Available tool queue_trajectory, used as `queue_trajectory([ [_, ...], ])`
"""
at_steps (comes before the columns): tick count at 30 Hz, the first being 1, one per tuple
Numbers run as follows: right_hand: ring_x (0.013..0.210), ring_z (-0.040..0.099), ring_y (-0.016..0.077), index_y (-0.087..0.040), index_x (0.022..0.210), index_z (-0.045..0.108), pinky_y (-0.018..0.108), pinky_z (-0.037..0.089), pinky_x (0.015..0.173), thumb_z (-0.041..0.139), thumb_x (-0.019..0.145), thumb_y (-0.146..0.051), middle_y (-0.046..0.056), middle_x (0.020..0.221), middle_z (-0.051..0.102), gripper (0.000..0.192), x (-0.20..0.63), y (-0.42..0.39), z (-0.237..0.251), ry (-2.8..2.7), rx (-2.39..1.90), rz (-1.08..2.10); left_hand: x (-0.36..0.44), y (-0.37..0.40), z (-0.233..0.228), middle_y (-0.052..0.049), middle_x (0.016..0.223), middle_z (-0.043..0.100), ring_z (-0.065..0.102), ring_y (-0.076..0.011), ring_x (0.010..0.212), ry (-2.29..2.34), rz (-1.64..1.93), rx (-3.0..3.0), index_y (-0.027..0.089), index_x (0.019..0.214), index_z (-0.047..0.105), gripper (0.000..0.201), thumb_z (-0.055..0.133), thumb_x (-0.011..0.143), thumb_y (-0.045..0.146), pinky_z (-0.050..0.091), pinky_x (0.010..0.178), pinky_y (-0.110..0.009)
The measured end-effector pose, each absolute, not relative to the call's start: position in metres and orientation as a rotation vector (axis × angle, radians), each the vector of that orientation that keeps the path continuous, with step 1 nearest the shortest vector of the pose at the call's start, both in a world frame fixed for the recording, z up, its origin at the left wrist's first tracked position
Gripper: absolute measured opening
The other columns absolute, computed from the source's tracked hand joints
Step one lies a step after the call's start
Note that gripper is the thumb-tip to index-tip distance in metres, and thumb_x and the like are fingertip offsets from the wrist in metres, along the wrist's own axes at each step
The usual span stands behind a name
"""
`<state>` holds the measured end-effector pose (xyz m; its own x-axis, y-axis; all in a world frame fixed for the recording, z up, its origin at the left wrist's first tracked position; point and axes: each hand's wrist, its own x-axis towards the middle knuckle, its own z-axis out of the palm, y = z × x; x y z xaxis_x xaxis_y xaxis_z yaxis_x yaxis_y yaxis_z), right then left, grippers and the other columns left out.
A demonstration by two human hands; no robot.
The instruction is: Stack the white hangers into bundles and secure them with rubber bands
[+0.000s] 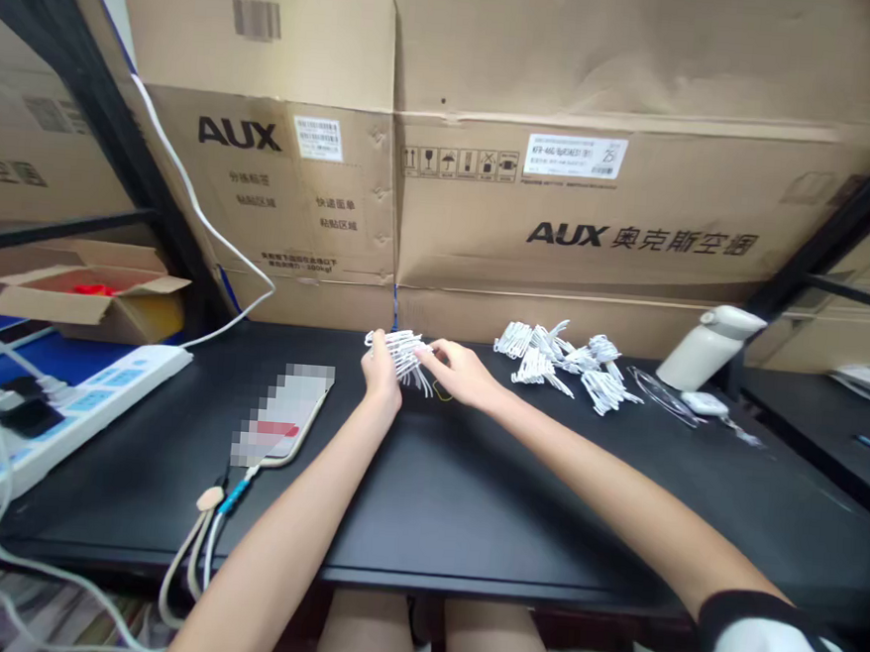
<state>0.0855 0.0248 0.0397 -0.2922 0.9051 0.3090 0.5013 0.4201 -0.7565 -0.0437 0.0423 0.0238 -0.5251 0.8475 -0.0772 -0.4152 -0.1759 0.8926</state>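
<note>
A bundle of thin white strips (404,352), perhaps short cords or wires, is held above the black table at centre. My left hand (381,377) wraps round its left side, thumb up. On the other side, my right hand (462,373) has its fingers bent in at the bundle's right edge, thumb against the strips. A thin yellow loop (441,393) shows just under the right fingers; whether they grip it is unclear. Several similar white bundles (540,366) lie in a heap to the right of my hands.
A phone (286,420) with a cable lies left of my forearms, and a white power strip (93,411) is farther left. An open carton (91,287) stands behind that. To the right are a white bottle (708,345) and a small white case (705,403). Large cardboard boxes (464,229) wall the back.
</note>
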Motion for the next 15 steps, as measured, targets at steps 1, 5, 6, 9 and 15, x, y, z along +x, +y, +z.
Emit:
queue_trajectory([
  [1,0.076,0.059,0.0164,-0.014,0.103,0.060,0.029,0.045,0.072,0.052,0.082,-0.059,0.009,0.093,0.065,0.050,0.078,0.031,0.038,-1.928,-1.211,0.585,-0.045,0.045,0.022,-0.004,0.064,0.063,0.062,-0.0155,0.059,1.186,1.818,0.457,0.013,0.070,0.058,0.028,0.049,0.079,0.037,0.047,0.057,-0.024],
  [5,0.090,0.059,0.0184,-0.017,0.113,0.056,0.029,0.043,0.081,0.048,0.086,-0.055,0.009,0.098,0.064,0.048,0.045,0.053,0.031,-1.944,-1.146,0.446,-0.047,0.048,0.017,-0.004,0.066,0.063,0.061,-0.0144,0.058,1.247,1.790,0.354,0.012,0.069,0.059,0.026,0.049,0.081,0.033,0.047,0.056,-0.024],
  [6,0.089,0.059,0.0180,-0.018,0.105,0.060,0.028,0.042,0.081,0.046,0.087,-0.054,0.008,0.095,0.065,0.043,0.038,0.057,0.030,-1.947,-1.136,0.417,-0.047,0.048,0.017,-0.004,0.068,0.063,0.062,-0.0143,0.059,1.258,1.785,0.348,0.012,0.070,0.059,0.026,0.050,0.081,0.034,0.047,0.056,-0.024],
  [9,0.081,0.058,0.0165,-0.018,0.080,0.064,0.026,0.040,0.078,0.041,0.090,-0.049,0.006,0.083,0.064,0.040,0.023,0.067,0.025,-1.936,-1.149,0.339,-0.048,0.050,0.014,-0.004,0.073,0.063,0.064,-0.0152,0.065,1.247,1.775,0.322,0.013,0.077,0.059,0.025,0.049,0.083,0.034,0.048,0.057,-0.023],
  [15,0.065,0.050,0.0124,-0.015,0.057,0.054,0.021,0.035,0.062,0.049,0.081,-0.033,-0.001,0.058,0.050,0.030,0.009,0.102,0.022,-1.885,-1.186,0.573,-0.056,0.060,0.005,-0.008,0.081,0.065,0.067,-0.0194,0.080,1.179,1.700,0.389,0.013,0.084,0.058,0.035,0.039,0.090,0.041,0.051,0.066,-0.026],
])
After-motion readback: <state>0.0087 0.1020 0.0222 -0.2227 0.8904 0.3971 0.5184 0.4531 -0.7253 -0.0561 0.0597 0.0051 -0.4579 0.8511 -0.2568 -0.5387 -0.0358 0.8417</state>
